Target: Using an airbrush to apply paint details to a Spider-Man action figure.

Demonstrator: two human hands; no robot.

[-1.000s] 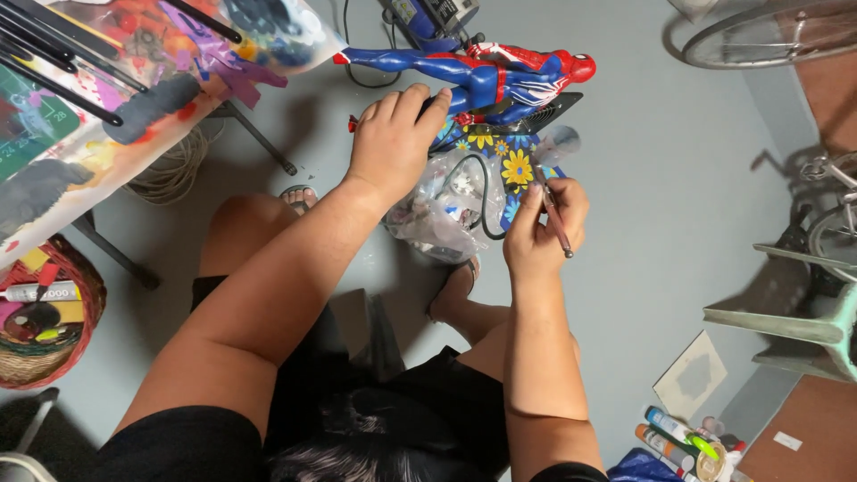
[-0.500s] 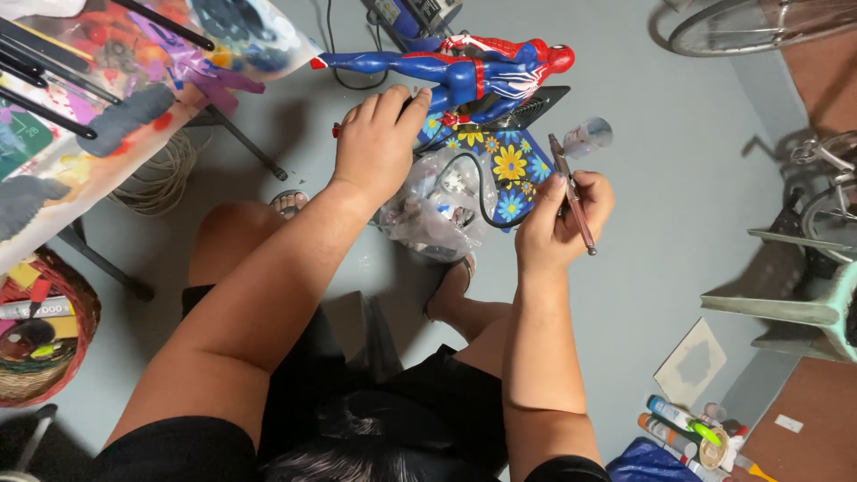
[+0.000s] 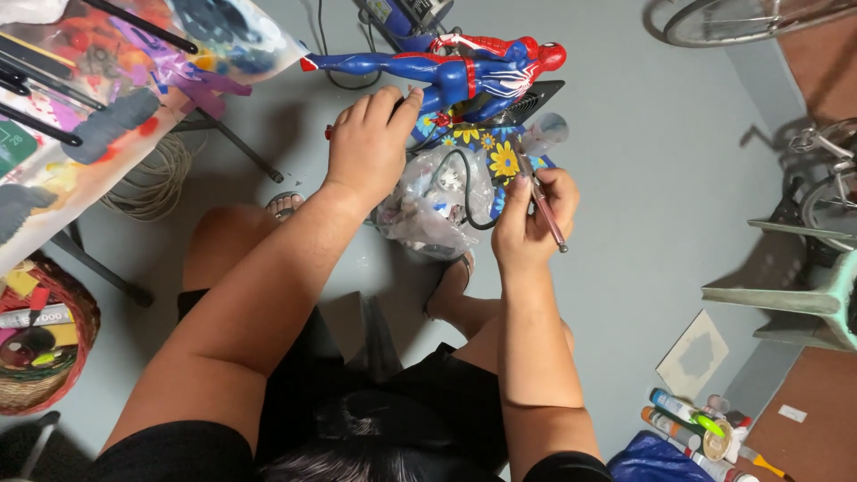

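Observation:
My left hand (image 3: pixel 368 143) rests palm down on a blue piece painted with yellow flowers (image 3: pixel 486 152), fingers curled over its edge. A red and blue action figure (image 3: pixel 464 70) lies stretched out just beyond that hand. My right hand (image 3: pixel 534 219) grips a thin paintbrush (image 3: pixel 541 203), its tip against the flowered piece. Below both hands sits a crumpled clear plastic bag (image 3: pixel 427 210) with a black cord looped over it. My knees and a sandalled foot show under my arms.
A paint-splattered table (image 3: pixel 98 116) with black legs stands at the left, a coil of rope (image 3: pixel 152 183) beneath it. A woven basket of supplies (image 3: pixel 40 344) sits lower left. Paint tubes (image 3: pixel 692 424) lie lower right beside a green chair (image 3: pixel 803 295) and bicycle wheels (image 3: pixel 741 18).
My right hand has dropped slightly, bringing the brush down against the flowered piece. My left hand has stayed on the piece. The view has shifted a little.

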